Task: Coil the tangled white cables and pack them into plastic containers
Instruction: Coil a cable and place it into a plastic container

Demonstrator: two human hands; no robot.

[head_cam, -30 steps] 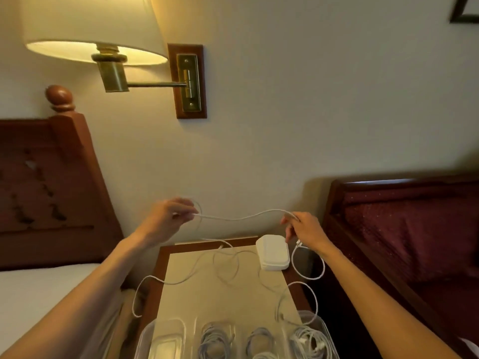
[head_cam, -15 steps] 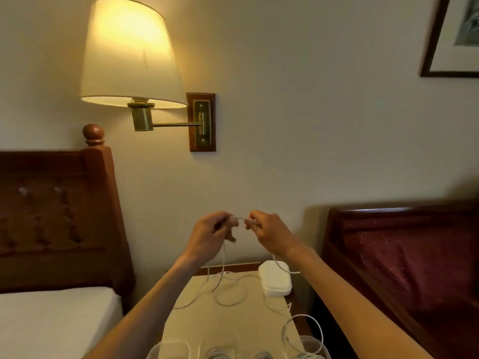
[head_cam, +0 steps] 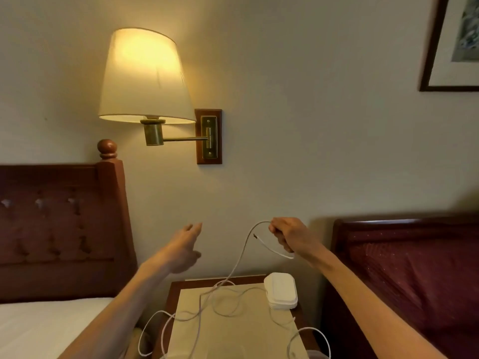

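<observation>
My right hand (head_cam: 290,235) is raised above the nightstand and grips a white cable (head_cam: 241,257) near its end. A short loop with a dark plug tip sticks out to the left of the fist. The rest of the cable hangs down and lies tangled over the tan mat (head_cam: 233,330), with loops spilling off both sides. My left hand (head_cam: 185,248) is held out to the left with its fingers straight and holds nothing. The plastic containers are out of view below the frame.
A white stack of lids (head_cam: 281,294) sits at the nightstand's (head_cam: 178,286) back right corner. A lit wall lamp (head_cam: 145,79) hangs above. A wooden headboard (head_cam: 62,229) and bed stand left, a dark red padded seat (head_cam: 414,268) right.
My hands, together on the cable half a second ago, have parted. The left hand let go and moved left. The right hand keeps the cable. The camera tilted upward.
</observation>
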